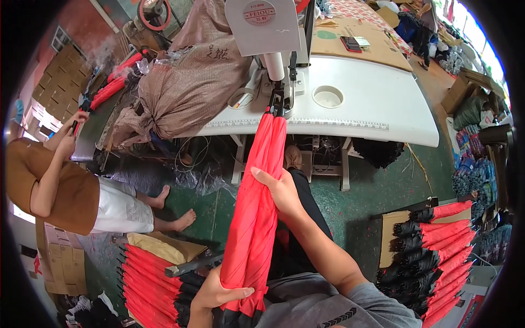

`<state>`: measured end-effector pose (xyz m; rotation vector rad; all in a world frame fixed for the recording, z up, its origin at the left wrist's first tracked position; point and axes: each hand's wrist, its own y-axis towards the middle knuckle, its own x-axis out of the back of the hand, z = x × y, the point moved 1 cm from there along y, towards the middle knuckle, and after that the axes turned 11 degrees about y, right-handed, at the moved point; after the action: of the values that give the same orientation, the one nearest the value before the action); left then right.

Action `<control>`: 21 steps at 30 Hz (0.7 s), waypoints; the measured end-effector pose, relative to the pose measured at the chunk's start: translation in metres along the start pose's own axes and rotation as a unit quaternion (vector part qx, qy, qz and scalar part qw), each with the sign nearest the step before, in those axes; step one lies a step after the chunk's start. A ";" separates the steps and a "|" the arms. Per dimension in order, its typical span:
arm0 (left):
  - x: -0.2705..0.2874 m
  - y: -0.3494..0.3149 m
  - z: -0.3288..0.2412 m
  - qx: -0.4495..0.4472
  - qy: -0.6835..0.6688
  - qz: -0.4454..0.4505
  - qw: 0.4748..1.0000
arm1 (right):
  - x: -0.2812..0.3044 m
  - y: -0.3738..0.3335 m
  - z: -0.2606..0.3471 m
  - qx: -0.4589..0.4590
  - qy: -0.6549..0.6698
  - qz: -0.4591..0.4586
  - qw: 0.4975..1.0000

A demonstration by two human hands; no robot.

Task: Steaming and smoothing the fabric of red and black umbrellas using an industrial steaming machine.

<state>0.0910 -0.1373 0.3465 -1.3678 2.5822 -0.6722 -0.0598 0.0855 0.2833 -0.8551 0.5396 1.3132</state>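
A folded red umbrella (252, 218) with black ends lies lengthwise between me and a white sewing machine (262, 33). Its far tip sits under the machine's head, at the dark metal fittings. My left hand (216, 292) grips the umbrella low down, close to my body, with the thumb across the red cloth. Farther up, my right hand (279, 191) is wrapped round it from the right side, thumb on top. The cloth hangs in long folds; whether it is one umbrella or two side by side, I cannot tell for sure.
Red umbrellas are stacked at lower left (147, 279) and lower right (443, 240). A tied woven sack (186, 87) leans on the white table (372, 98). A phone (350, 44) lies on cardboard behind. At left stands a barefoot person (65, 186) holding something dark.
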 end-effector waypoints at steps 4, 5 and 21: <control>-0.001 0.000 0.002 -0.008 0.009 0.000 1.000 | 0.004 0.002 -0.004 -0.012 0.027 0.009 1.000; -0.002 0.001 0.003 -0.010 0.010 -0.001 1.000 | 0.004 0.003 -0.004 -0.011 0.027 0.012 1.000; -0.007 -0.005 0.006 0.007 -0.007 0.011 1.000 | 0.017 -0.010 -0.001 0.030 -0.015 -0.011 0.999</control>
<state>0.1010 -0.1359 0.3427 -1.3345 2.5723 -0.6726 -0.0464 0.0950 0.2721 -0.7894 0.5417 1.2821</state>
